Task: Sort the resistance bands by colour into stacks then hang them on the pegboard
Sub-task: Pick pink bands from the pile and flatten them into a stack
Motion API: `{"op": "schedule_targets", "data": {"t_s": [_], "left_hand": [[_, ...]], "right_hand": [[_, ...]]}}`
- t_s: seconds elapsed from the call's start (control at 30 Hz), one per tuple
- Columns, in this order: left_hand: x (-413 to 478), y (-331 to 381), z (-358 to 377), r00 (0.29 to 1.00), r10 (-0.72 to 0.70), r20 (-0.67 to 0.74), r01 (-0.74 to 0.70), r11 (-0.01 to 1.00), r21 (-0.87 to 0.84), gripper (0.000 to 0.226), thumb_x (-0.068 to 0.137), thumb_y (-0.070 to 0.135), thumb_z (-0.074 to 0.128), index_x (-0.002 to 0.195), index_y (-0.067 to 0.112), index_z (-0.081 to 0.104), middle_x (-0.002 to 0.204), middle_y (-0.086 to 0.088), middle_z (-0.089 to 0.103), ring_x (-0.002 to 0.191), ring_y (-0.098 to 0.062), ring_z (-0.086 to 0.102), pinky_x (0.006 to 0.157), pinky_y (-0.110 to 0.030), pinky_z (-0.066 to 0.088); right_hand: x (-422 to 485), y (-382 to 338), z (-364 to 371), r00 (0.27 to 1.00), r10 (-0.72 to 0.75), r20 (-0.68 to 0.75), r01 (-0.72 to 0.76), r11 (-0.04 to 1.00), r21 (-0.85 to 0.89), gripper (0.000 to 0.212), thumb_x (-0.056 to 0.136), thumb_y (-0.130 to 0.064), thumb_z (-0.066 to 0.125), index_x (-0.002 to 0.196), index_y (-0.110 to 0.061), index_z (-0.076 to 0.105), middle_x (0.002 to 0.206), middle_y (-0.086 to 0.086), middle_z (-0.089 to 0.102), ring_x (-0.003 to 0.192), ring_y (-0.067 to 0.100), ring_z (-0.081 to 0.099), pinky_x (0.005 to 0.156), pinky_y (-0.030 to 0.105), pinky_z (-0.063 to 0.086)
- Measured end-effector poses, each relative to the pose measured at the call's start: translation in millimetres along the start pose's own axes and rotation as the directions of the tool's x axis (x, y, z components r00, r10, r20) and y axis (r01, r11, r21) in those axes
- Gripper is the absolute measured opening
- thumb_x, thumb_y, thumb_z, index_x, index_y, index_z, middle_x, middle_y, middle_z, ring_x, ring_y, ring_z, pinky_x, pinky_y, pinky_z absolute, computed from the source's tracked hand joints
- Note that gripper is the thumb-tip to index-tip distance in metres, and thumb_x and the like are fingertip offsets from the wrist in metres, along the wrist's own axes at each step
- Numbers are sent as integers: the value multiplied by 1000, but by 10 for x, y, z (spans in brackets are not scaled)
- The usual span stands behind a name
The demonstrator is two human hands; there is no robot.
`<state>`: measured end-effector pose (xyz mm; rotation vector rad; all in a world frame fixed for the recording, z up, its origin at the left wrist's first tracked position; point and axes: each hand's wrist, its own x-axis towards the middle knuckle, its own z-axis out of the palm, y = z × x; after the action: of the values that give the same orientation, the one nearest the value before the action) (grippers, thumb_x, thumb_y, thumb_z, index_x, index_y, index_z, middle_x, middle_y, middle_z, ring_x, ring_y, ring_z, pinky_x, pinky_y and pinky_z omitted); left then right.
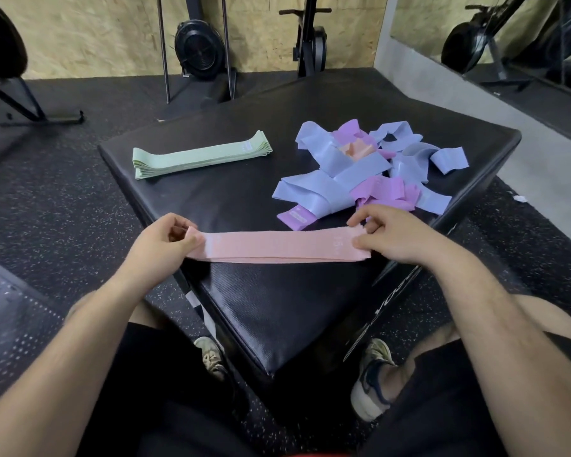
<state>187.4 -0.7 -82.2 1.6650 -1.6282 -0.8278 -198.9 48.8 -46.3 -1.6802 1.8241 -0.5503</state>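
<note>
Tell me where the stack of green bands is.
Head view: the stack of green bands lies at the far left of the black padded box, apart from the mixed pile to its right.

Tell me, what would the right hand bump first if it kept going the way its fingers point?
Probably the left hand: the right hand points along the pink band both hands pinch, with nothing else between them.

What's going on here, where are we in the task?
A person is sorting bands on a black padded box. The left hand and right hand pinch the ends of a pink band, stretched flat between them. A neat green stack lies at far left; a mixed pile of blue, purple and pink bands sits unsorted at right. No pegboard is in view.
</note>
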Motion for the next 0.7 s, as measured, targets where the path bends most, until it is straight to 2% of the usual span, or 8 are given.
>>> {"op": "schedule_targets", "data": {"t_s": [0.07,0.17,0.23,0.3,0.43,0.53,0.63,0.7], "left_hand": [[-63,16,66,997,43,-59,-39,997,70,7,93,27,67,97,22,65,92,2,67,92,-27,66,75,-29,48],[-169,25,132,970,169,-177,-102,936,336,28,90,27,67,117,21,63,115,-1,58,114,-29,55,99,-43,43],[-241,105,194,922,339,-186,-228,864,448,36,89,31,63,123,21,64,126,-4,57,120,-30,52,103,-47,37],[-291,279,324,880,473,-46,-410,804,431,42,85,41,56,121,22,66,125,-2,60,118,-28,56,101,-46,41],[-276,616,714,804,525,278,-594,726,347,53,84,61,53,125,29,64,127,8,60,120,-21,56,100,-47,44],[-251,816,978,747,554,368,-660,687,304,54,87,63,63,132,33,60,134,11,55,127,-19,48,103,-41,37],[-196,950,1187,696,542,472,-704,646,296,60,87,57,69,142,37,52,140,14,51,132,-13,38,96,-27,19],[-150,1001,1268,685,520,511,-712,627,317,62,89,57,67,145,37,49,139,13,52,133,-12,39,93,-24,14]], "right_hand": [[-5,24,6,1000,-5,6,6,999,-50,28,84,-25,75,108,-38,66,93,-6,58,73,10,55,73,24,43],[-50,16,-19,998,-53,-16,49,983,-177,40,85,-34,75,123,-37,63,118,-7,51,95,10,58,87,25,42],[-82,-25,-43,991,-132,3,130,970,-207,53,80,-45,79,129,-40,60,128,-14,48,116,7,51,99,28,40],[-109,-74,-19,978,-184,94,201,953,-225,67,73,-52,84,133,-41,57,135,-20,48,127,3,41,107,29,36],[-95,-77,67,967,-180,182,218,951,-221,73,69,-46,90,134,-44,55,135,-23,47,128,0,36,104,23,30],[-85,-8,26,973,-159,169,191,962,-193,74,70,-44,89,135,-46,53,134,-23,47,125,-2,41,100,23,35],[-65,46,17,973,-178,149,203,965,-169,68,72,-40,88,132,-44,57,131,-22,51,121,-1,48,96,19,38],[-54,59,27,974,-194,119,211,965,-155,60,74,-36,88,127,-42,60,127,-20,54,119,1,52,95,17,39]]}}
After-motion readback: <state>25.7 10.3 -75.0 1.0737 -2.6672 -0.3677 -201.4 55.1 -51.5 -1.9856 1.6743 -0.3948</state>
